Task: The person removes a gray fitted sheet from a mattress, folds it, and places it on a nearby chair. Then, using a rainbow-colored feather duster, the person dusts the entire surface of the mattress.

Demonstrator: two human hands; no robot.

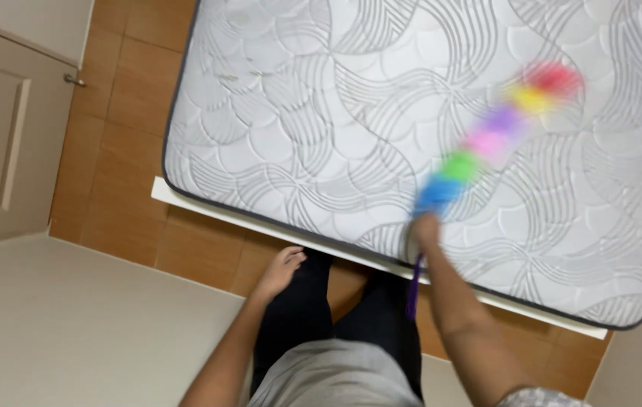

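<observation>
My right hand [424, 227] grips the purple handle of a rainbow-coloured feather duster [496, 134]. The duster's fluffy head, blurred by motion, stretches up and to the right over a bare white quilted mattress [321, 113]. Its bands run blue, green, pink, purple, yellow and red. A purple strap hangs below my fist. My left hand [280, 271] hangs beside my leg with fingers loosely apart, holding nothing. It is above the tiled floor near the mattress's front edge.
The mattress lies on a white bed base [185, 197]. Brown floor tiles [121, 128] run along its left and front sides. A beige door [4, 136] with a small metal handle stands at the left, and a pale wall [72, 332] is below it.
</observation>
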